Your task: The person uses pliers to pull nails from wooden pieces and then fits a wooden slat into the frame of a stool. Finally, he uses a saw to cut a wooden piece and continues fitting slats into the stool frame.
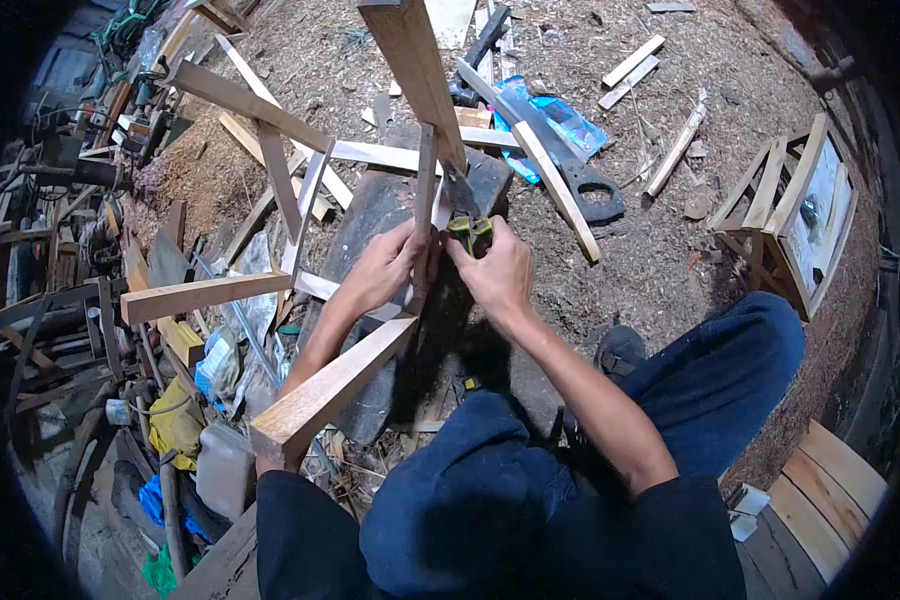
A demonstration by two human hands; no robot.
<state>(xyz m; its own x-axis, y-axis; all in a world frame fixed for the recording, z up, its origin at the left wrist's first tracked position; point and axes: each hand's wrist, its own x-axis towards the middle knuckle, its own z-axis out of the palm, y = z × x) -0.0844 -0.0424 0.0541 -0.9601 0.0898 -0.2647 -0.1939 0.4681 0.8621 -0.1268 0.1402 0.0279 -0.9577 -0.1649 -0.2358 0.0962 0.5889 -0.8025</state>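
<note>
A wooden frame of legs and thin slats (300,195) stands in front of me, one thick leg (330,385) pointing toward my lap. My left hand (385,270) grips a narrow upright slat (425,175) of the frame. My right hand (495,270) is closed on the yellow-green handles of a pair of pliers (467,215), whose jaws meet the wood beside that slat. Another thick leg (415,70) rises above both hands.
A handsaw (560,160) lies on the sawdust floor beyond the frame, over a blue plastic bag (570,120). Loose wood strips (670,155) lie scattered. A small wooden stool frame (785,215) sits at right. Tools, bottles and clutter fill the left side.
</note>
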